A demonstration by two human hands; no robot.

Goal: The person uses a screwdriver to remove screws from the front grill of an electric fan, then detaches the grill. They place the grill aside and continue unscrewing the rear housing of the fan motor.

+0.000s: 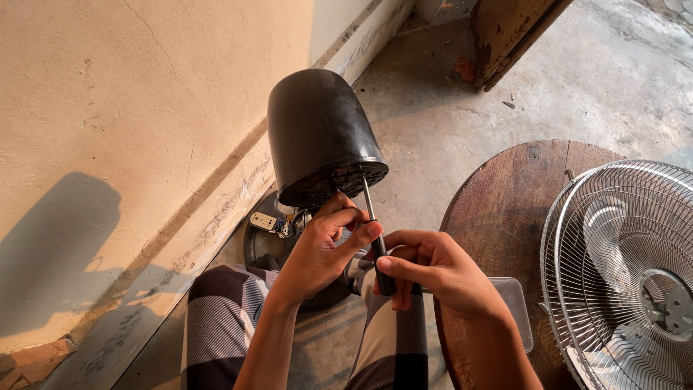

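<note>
1. A rounded black plastic fan motor housing (321, 133) stands near a cream wall (108, 108), above the person's lap, its open underside facing the hands.
2. The left hand (325, 249) reaches up to the housing's lower rim, its fingers curled around the slim metal shaft of a black-handled screwdriver (375, 242).
3. The right hand (433, 271) is clamped on the screwdriver's handle, tip entering the housing.
4. A round silver wire fan guard (624, 274) rests on a round dark wooden tabletop (505, 195) at right.

Bare concrete floor (433, 130) under a round wooden board (505, 209) and fan base (260, 245).
</note>
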